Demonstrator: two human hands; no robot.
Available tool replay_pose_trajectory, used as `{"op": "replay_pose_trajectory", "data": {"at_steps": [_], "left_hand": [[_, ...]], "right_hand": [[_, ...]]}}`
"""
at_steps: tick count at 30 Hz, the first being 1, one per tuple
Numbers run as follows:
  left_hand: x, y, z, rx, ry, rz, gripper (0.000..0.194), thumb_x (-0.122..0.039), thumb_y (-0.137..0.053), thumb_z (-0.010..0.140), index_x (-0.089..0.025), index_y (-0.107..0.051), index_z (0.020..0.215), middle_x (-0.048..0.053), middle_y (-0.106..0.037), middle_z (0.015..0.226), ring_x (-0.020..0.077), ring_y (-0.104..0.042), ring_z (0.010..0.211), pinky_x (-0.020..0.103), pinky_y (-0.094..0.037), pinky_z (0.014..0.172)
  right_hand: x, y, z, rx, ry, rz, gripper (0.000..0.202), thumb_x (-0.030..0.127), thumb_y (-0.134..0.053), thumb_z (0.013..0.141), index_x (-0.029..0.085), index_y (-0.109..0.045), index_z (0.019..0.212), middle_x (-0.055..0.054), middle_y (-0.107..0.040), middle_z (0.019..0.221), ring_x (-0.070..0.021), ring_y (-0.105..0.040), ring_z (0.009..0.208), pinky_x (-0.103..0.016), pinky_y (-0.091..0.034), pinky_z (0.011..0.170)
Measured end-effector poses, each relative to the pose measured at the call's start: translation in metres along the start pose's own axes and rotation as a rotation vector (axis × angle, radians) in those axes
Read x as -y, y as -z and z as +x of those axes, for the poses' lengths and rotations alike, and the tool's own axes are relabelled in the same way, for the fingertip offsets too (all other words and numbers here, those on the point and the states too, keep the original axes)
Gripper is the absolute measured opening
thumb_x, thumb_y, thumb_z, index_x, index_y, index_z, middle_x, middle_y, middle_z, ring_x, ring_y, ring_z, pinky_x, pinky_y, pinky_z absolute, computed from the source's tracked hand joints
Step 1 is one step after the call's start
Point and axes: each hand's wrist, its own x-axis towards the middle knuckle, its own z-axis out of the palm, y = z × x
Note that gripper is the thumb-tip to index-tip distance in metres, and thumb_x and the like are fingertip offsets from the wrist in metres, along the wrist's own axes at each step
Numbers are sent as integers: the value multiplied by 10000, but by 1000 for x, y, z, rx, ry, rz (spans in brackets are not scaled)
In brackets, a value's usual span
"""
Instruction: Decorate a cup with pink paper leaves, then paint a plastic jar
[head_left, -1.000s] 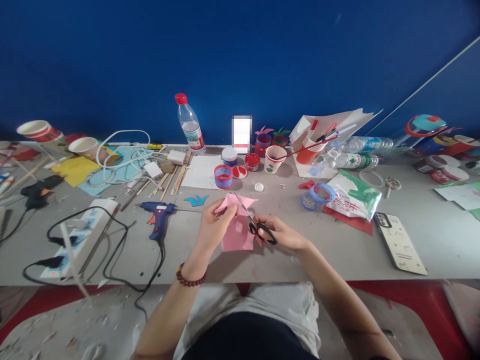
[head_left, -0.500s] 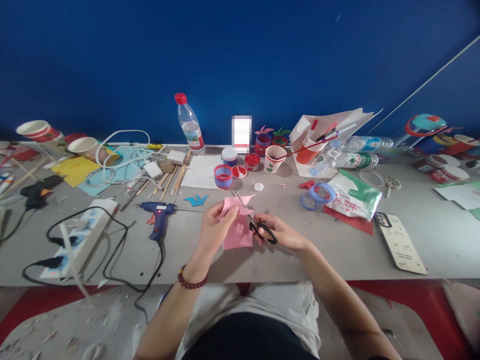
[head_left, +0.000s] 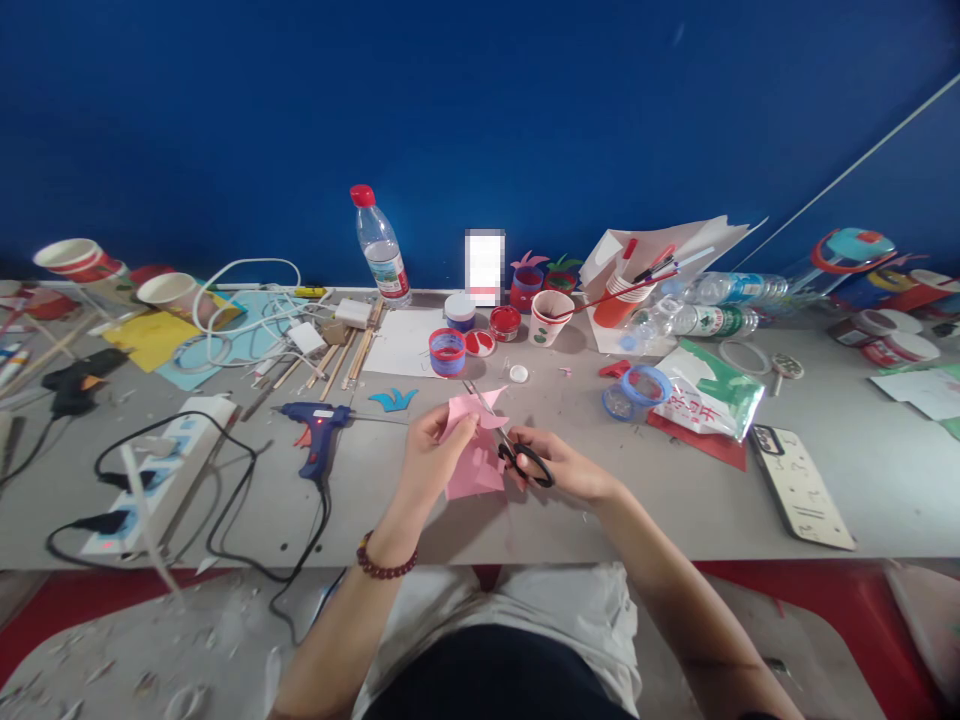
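Behind a long grey table (head_left: 600, 530) rises a deep blue wall (head_left: 480, 110); on the tabletop, to the left of the hands, lies a blue glue gun (head_left: 322, 435), its black cable trailing over the front edge near the left forearm; just beyond its nozzle sits a blue paper cut-out (head_left: 392, 401); farther left, a white power strip (head_left: 169, 475) has black plugs in it, and wooden sticks (head_left: 341, 355) lie near a tangle of white cable (head_left: 247, 265); on the right, a phone (head_left: 802, 490) lies near the front edge, below a green and white packet (head_left: 705, 405) that partly covers a red sheet (head_left: 720, 447); toward the wall, a red-capped bottle (head_left: 382, 255) stands near a white sheet (head_left: 405, 340); a paper cup (head_left: 549, 325) has a red stick leaning out of it, an open jar (head_left: 505, 322) shows red inside, and pens rise from a stack of cups (head_left: 621, 303); the pink paper (head_left: 476, 472) is between the two hands near the front of the table, pinched by the left hand (head_left: 439, 450), whose fingers partly hide it; the right hand (head_left: 559, 465) grips black-handled scissors (head_left: 538, 472), their blades across the paper's upper part.
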Motion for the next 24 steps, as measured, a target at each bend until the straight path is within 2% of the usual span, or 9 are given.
{"op": "replay_pose_trajectory", "data": {"at_steps": [14,24], "left_hand": [[6,0,-3,23,-2,0,274,-408,-699,741,-160,-635,645,-17,-558,606,110,-492,583,228,-403,565],[3,-1,-3,7,-19,-7,302,-431,-714,724,-162,-627,618,-18,-539,587,107,-473,566,224,-395,538]], "right_hand": [[0,-1,-1,-2,-4,21,506,658,-637,823,177,-492,885,23,-558,679,-77,-449,569,-195,-339,480],[-1,-2,0,11,-4,24,511,660,-627,828,172,-500,910,20,-561,682,-76,-439,562,-189,-334,461]]}}
